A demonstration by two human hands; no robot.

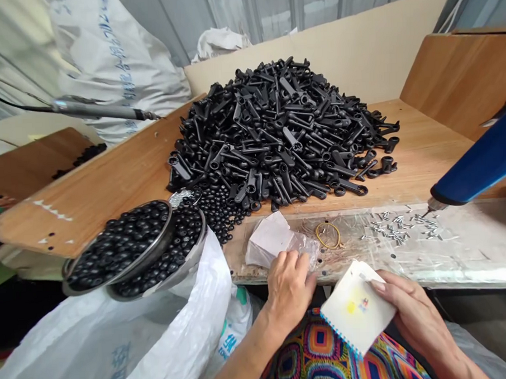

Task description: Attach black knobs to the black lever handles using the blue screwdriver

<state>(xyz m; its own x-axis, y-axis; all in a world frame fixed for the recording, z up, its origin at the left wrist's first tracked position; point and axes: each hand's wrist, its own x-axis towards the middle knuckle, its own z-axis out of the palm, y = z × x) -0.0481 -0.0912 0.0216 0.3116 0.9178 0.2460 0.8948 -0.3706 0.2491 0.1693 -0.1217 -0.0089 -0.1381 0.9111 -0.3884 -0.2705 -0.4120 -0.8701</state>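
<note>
My right hand [415,316] grips a small white spiral notebook [356,309] with a blue binding, its thumb lying on the cover. My left hand [288,288] rests its fingers on a clear plastic bag [301,249] with folded white paper [269,239] in it, and seems to hold it. Just beyond lie a yellow rubber band [327,235] and scattered small steel pins [401,230] on a plastic-covered board [348,263]. Farther off rises a large heap of black moulded wrench-shaped parts [275,132].
Two tilted steel bowls of black beads [121,245] sit at the left, with loose beads [220,213] beside them. A blue-handled tool [473,157] intrudes at the right. A metal pen-shaped tool [102,109] hangs at the upper left above white sacks [117,61].
</note>
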